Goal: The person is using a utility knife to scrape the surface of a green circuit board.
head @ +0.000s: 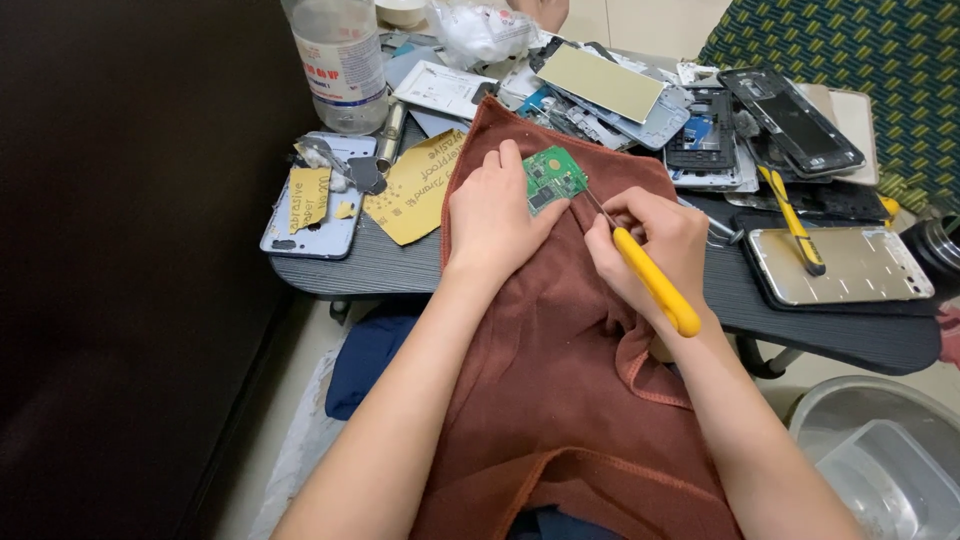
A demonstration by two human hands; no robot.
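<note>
My left hand (495, 215) rests on a rust-brown cloth (560, 380) and pins a small green circuit board (552, 178) under its fingertips. My right hand (650, 245) grips a yellow-handled screwdriver (655, 285). The thin metal tip of the tool touches the board's lower right edge. The cloth drapes from the dark table (390, 262) down over my lap.
Dismantled phone frames and screens (700, 120) pile up behind the cloth. A second yellow-handled tool (792, 220) lies on a phone back plate (840, 265) at right. Sandpaper sheets (415, 185), a blue phone shell (310, 215) and a clear bottle (340, 60) stand left. A plastic bin (880, 450) sits on the floor.
</note>
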